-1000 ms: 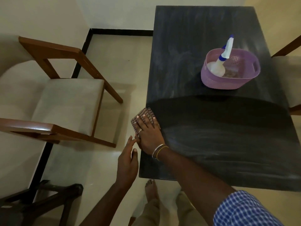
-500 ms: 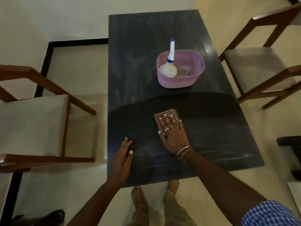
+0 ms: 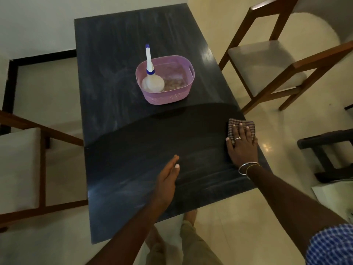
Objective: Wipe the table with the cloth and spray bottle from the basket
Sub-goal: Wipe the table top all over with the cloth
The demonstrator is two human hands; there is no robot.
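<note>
Both flat: left hand (image 3: 166,178), right hand (image 3: 242,149) pressing cloth (image 3: 232,126).

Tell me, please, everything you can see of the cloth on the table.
The cloth is a small checked fabric in dark red-brown and white, lying flat and apparently folded at the right edge of the table; its far corner seems to reach past that edge. The right hand presses on it with straight, spread fingers, hiding its near part.
</note>
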